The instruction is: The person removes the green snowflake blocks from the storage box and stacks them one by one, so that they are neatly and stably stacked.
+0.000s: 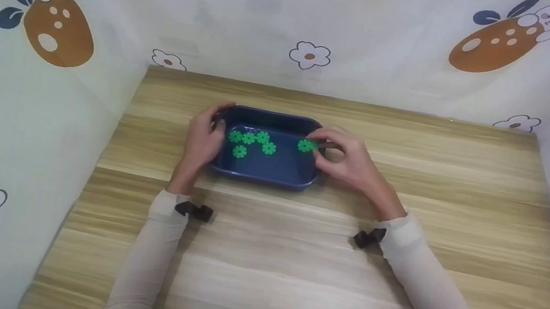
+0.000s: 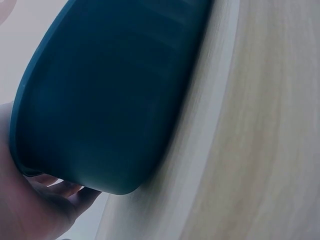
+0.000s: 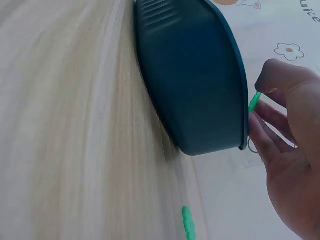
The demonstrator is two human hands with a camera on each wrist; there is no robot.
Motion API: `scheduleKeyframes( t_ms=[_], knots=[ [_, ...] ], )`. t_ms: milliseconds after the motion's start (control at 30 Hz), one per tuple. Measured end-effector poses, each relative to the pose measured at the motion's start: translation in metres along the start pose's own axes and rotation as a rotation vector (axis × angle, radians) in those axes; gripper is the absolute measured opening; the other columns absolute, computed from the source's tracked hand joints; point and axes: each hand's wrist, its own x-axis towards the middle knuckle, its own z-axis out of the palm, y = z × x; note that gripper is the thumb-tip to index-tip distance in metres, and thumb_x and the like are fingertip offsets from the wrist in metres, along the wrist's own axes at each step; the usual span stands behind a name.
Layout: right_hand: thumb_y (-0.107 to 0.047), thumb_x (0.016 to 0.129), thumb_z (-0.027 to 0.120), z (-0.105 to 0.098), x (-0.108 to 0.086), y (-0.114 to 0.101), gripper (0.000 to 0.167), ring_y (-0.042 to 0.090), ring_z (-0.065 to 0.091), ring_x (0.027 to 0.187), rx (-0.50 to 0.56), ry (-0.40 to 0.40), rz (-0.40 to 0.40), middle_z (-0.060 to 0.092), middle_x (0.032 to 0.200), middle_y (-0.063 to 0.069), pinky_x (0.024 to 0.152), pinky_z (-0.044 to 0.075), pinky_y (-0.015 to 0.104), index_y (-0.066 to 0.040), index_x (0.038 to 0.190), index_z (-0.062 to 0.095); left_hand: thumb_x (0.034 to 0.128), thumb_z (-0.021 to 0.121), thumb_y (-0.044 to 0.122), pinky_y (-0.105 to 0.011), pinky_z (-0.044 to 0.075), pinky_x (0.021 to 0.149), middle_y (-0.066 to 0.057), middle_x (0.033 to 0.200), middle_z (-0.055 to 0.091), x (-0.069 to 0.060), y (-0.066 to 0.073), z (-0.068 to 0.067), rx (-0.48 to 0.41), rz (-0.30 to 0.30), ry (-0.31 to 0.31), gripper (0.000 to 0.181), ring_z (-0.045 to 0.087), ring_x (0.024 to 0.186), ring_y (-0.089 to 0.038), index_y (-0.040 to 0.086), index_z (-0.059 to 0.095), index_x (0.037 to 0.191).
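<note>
A dark blue plastic tray [image 1: 272,169] stands on the table, its inside facing up in the head view. My left hand [image 1: 204,136] grips its left end, thumb over the rim and fingers outside. Several green notched plastic discs [image 1: 248,138] lie in the tray's left half. At the right rim my right hand [image 1: 350,157] pinches a green disc [image 1: 305,145] between thumb and index finger. That disc shows edge-on at rim height in the right wrist view. The left wrist view has the tray's outer wall [image 2: 100,100] in front of the left hand.
A green piece [image 3: 188,222] rests on the table beyond the tray in the right wrist view. The wood-grain table [image 1: 269,263] is bounded by a pale printed cloth [image 1: 250,25] at the back and both sides.
</note>
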Motion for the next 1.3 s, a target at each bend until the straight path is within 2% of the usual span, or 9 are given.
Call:
scheduleKeyframes(
  t_ms=[233,400,500,633,733,967,1300],
  knots=[
    [0.004,0.091,0.076,-0.01,-0.016,0.001,0.033,0.026,0.073,0.113,-0.001,0.017,0.068,0.076,0.122,0.009,0.099,0.065,0.045,-0.007,0.122,0.079,0.1014,0.051,-0.005,-0.046,0.049,0.122,-0.01,0.145,0.071,0.0,0.0,-0.001,0.01,-0.019,-0.002,0.046,0.063,0.139,-0.028,0.011,0.071,0.14],
    [-0.002,0.092,0.082,-0.018,-0.027,0.004,0.031,0.024,0.072,0.112,0.001,0.001,0.118,0.076,0.122,0.007,0.095,0.066,0.046,-0.005,0.122,0.079,0.1018,0.051,-0.004,-0.047,0.047,0.125,-0.01,0.148,0.069,0.0,-0.001,-0.003,0.006,-0.033,-0.006,0.047,0.061,0.143,-0.029,0.012,0.07,0.142],
    [-0.004,0.091,0.084,-0.021,-0.032,0.006,0.031,0.022,0.073,0.111,0.009,-0.017,0.143,0.076,0.122,0.006,0.093,0.067,0.042,-0.008,0.122,0.08,0.1018,0.051,-0.004,-0.047,0.047,0.125,-0.01,0.148,0.068,0.0,-0.001,-0.003,0.007,-0.038,-0.008,0.047,0.06,0.143,-0.029,0.012,0.07,0.142],
    [-0.007,0.092,0.084,-0.027,-0.037,0.007,0.031,0.02,0.074,0.108,-0.032,-0.039,0.176,0.077,0.122,0.003,0.092,0.067,0.036,-0.011,0.122,0.08,0.1012,0.051,-0.004,-0.048,0.047,0.124,-0.011,0.148,0.069,-0.001,-0.001,-0.004,-0.001,-0.041,-0.006,0.047,0.061,0.142,-0.03,0.012,0.07,0.141],
    [-0.008,0.093,0.083,-0.032,-0.038,0.009,0.03,0.02,0.074,0.108,-0.082,-0.056,0.207,0.077,0.121,0.003,0.094,0.066,0.033,-0.009,0.122,0.079,0.1007,0.051,-0.005,-0.047,0.048,0.123,-0.011,0.147,0.069,-0.001,-0.001,-0.003,-0.015,-0.033,-0.001,0.048,0.061,0.142,-0.028,0.011,0.071,0.141],
    [-0.002,0.093,0.078,-0.044,-0.04,0.017,0.032,0.027,0.074,0.112,-0.137,-0.081,0.293,0.076,0.126,0.009,0.1,0.065,0.041,-0.003,0.126,0.076,0.1008,0.051,-0.006,-0.046,0.048,0.124,-0.011,0.147,0.069,-0.002,-0.001,-0.003,-0.025,-0.032,-0.004,0.048,0.061,0.142,-0.028,0.011,0.07,0.141],
    [0.0,0.093,0.078,-0.052,-0.041,0.023,0.032,0.03,0.07,0.118,-0.254,-0.153,0.317,0.076,0.126,0.01,0.108,0.059,0.05,-0.005,0.125,0.078,0.1014,0.052,-0.005,-0.047,0.046,0.125,-0.009,0.148,0.069,0.0,0.001,-0.003,-0.015,-0.036,-0.011,0.047,0.059,0.144,-0.027,0.012,0.07,0.142]
  ],
)
